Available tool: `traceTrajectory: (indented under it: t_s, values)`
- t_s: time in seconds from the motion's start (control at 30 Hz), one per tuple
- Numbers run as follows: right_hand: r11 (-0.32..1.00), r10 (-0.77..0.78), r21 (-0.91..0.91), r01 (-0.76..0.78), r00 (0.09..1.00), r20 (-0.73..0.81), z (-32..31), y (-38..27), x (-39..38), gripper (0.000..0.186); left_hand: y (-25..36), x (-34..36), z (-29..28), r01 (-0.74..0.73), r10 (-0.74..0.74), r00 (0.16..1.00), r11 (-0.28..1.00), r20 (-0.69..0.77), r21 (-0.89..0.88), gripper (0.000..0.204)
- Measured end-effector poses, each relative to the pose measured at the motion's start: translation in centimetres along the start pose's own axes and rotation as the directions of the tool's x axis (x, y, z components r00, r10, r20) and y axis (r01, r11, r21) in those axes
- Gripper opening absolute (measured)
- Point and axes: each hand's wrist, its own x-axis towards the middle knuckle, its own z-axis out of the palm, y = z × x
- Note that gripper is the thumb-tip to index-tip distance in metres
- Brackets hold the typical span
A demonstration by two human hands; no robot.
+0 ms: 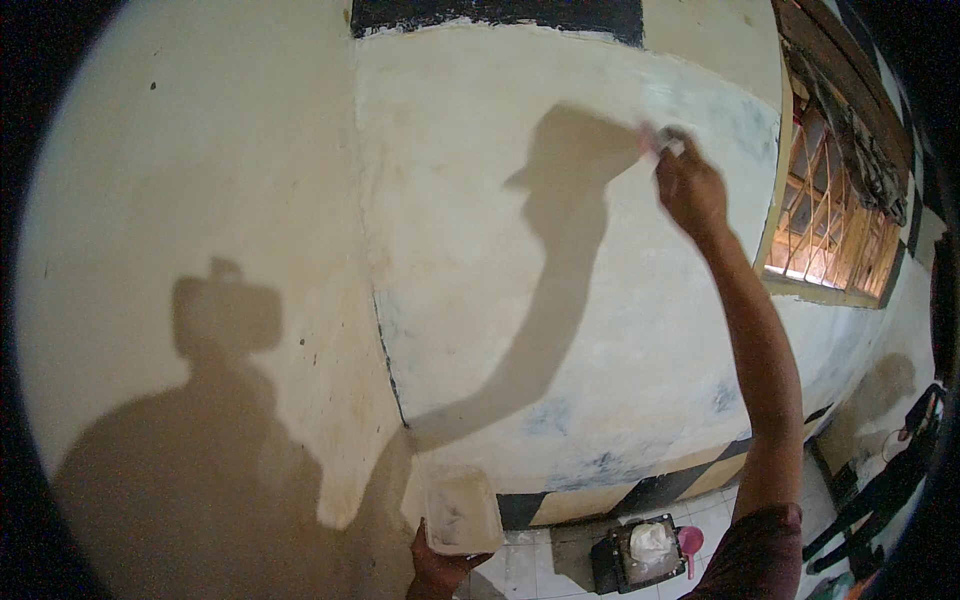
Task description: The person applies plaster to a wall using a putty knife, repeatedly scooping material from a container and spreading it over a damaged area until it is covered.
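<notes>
Left hand (438,570) — tub (490,518); right (694,195) — blurred tool (655,140)

The scene is viewed from the person's head, through the left one of two fisheye cameras worn side by side. The pale wall (450,200) is faced from near, just beyond the raised right hand (692,190); the barred window (825,220) at right is caught obliquely, and the tiled floor (522,572) is seen from above. Straight edges are bowed toward the dark rim.
</notes>
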Motion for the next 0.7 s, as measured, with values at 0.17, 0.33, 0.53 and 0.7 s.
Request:
traceTrajectory:
  t_s: [0.17, 0.33, 0.53, 0.7]
  values:
    - [0.920, 0.338, -0.083, -0.383, 0.883, -0.325, 0.6, 6.5, 4.2, 0.040, 0.3, -1.2, 4.8, 0.062, -0.064, 0.978, 0.998, -0.199, -0.019, 0.064]
    - [0.884, 0.452, 0.191, -0.426, 0.884, -0.121, 5.7, -2.7, 9.0, 0.026, -1.0, -1.4, 0.3, -0.033, 0.007, 0.971, 0.994, -0.239, -0.107, 0.063]
    - [0.922, 0.117, 0.379, -0.076, 0.989, -0.088, 8.9, -20.4, 10.0, 0.035, -0.4, -1.7, -0.1, -0.036, 0.037, 0.999, 0.997, 0.023, -0.065, 0.063]
    - [0.847, -0.296, 0.494, 0.198, 0.947, 0.127, 7.2, -27.4, 2.1, 0.039, -0.6, -1.9, 1.3, -0.133, 0.138, 0.989, 0.987, -0.048, 0.085, 0.063]
